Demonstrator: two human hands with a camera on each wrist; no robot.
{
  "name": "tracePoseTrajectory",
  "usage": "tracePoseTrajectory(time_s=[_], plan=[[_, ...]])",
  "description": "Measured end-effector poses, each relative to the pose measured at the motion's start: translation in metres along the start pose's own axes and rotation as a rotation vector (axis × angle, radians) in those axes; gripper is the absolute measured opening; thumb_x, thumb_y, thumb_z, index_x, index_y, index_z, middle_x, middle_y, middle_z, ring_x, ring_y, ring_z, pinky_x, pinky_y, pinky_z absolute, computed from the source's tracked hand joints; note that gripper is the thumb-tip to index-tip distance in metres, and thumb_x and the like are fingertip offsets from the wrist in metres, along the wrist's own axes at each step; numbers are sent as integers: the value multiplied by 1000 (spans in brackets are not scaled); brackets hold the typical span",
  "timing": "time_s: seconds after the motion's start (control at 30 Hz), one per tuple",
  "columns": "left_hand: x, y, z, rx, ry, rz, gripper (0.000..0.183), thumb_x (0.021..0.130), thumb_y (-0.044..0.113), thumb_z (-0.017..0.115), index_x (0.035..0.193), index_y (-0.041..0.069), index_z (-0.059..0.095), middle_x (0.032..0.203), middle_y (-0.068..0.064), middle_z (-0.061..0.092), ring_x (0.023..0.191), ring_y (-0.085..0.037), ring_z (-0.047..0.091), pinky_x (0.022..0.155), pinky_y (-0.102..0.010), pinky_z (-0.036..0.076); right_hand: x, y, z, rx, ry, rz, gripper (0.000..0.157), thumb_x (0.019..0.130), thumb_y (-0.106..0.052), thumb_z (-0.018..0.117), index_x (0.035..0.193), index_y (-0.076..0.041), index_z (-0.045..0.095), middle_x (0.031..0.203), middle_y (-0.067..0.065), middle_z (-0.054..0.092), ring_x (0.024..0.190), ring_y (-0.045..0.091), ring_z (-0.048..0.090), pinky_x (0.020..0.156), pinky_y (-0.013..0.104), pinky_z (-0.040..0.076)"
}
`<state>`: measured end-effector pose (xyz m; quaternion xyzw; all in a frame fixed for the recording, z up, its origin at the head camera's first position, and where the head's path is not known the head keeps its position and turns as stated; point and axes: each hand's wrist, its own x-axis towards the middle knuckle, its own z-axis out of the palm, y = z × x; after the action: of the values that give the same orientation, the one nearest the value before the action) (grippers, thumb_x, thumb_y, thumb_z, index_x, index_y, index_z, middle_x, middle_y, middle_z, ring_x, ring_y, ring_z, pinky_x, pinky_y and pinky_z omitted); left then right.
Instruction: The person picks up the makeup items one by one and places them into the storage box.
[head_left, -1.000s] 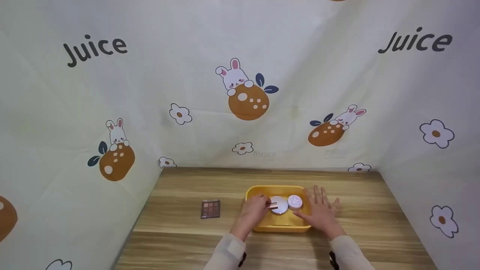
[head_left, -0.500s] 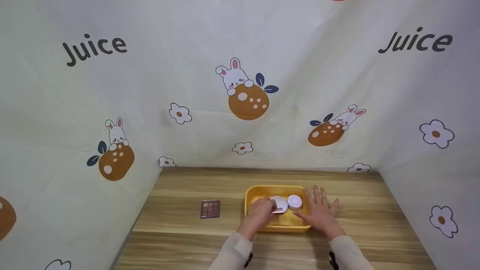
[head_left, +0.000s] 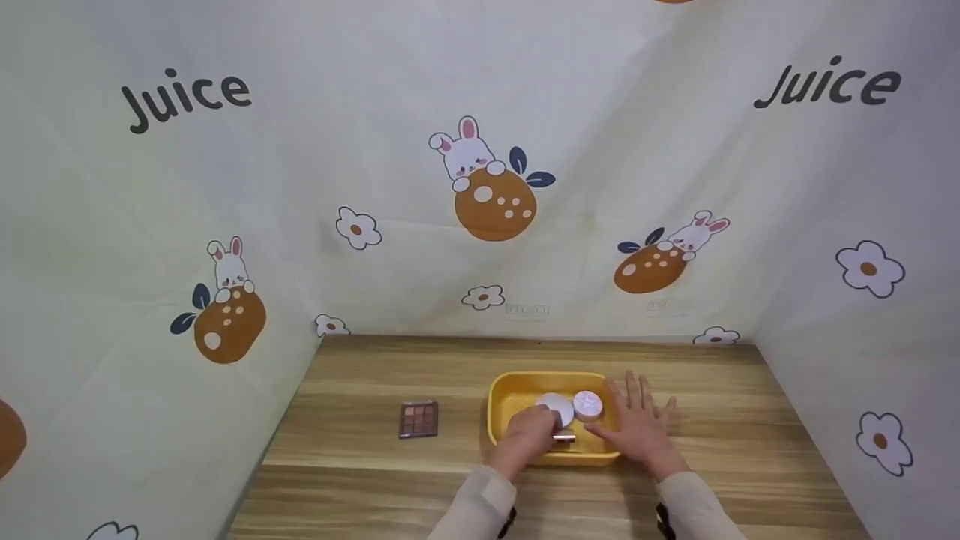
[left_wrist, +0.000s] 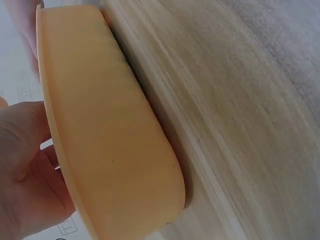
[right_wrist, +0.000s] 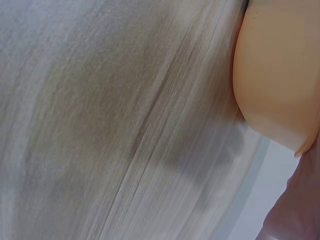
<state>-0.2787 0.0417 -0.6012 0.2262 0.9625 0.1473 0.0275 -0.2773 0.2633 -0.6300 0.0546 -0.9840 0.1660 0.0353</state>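
Note:
My left hand (head_left: pixel 534 430) reaches into the yellow plastic basket (head_left: pixel 547 459), fingers curled round a small shiny metallic stick like a lipstick tube (head_left: pixel 564 436). Most of the tube is hidden by the hand; its bright end sticks out to the right, low over the basket's near side. Behind it in the basket lie a round white compact (head_left: pixel 555 407) and, to its right, a small round jar with a white patterned lid (head_left: pixel 588 405). My right hand (head_left: pixel 642 427) lies spread over the basket's right rim, thumb inside and fingers outside, touching it.
An eyeshadow palette (head_left: pixel 418 419) with brown and pink pans lies on the wooden table (head_left: pixel 360 480) left of the basket. Printed cloth walls (head_left: pixel 570 255) close in the back and both sides of the table.
My left hand has moved right and toward the near side of the basket, carrying the shiny tube from over the compact to the front. The right hand has stayed put.

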Motion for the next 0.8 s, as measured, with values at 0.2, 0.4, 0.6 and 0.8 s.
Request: tracePoseTrajectory(time_s=[0.2,0.4,0.6,0.8], plan=[[2,3,7,8,8,17,18,87,33,76,79,16,73,73,3,61,65,-11,52,58,-26,45,1,0,1,18,9,-8,98,82,-72,61,158,-17,29,167,21,8,153,45,4,106,83,-8],[5,6,10,42,-37,56,12,88,22,74,77,16,74,69,4,62,63,-12,51,55,-26,42,-1,-2,0,16,40,-19,95,82,-68,64,155,-16,35,165,23,13,152,47,9,106,84,-4],[7,6,6,-17,-155,20,14,89,13,69,75,15,72,63,4,51,62,-12,42,55,-25,36,-1,-1,0,14,26,-11,96,82,-70,63,156,-17,33,166,22,11,152,46,7,107,82,-5],[7,6,5,-52,-161,15,8,87,10,70,83,15,75,75,6,63,68,-9,49,60,-23,42,0,-1,0,19,1,-5,97,83,-72,60,157,-18,30,167,21,7,153,46,3,107,82,-6]])
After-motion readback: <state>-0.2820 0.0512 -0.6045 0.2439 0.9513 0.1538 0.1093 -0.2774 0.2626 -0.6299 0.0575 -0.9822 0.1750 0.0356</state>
